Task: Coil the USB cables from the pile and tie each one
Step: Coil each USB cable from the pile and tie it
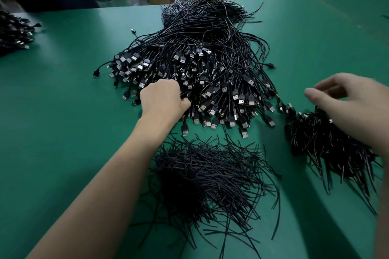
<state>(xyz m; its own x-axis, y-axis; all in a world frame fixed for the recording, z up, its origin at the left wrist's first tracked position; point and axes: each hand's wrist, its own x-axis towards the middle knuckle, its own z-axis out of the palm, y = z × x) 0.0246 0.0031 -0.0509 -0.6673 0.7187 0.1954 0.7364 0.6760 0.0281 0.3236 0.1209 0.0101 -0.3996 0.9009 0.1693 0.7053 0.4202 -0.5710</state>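
No readable text, labels or numbers anywhere.

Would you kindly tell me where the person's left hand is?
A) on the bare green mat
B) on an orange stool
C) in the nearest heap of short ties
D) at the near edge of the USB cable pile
D: the left hand curls its fingers into the near edge of the USB cable pile, among the connectors.

Two USB cable piles (pixel 210 52) (pixel 14 33), two tie heaps (pixel 206 178) (pixel 324 143), two grips (pixel 164 99) (pixel 349 101)
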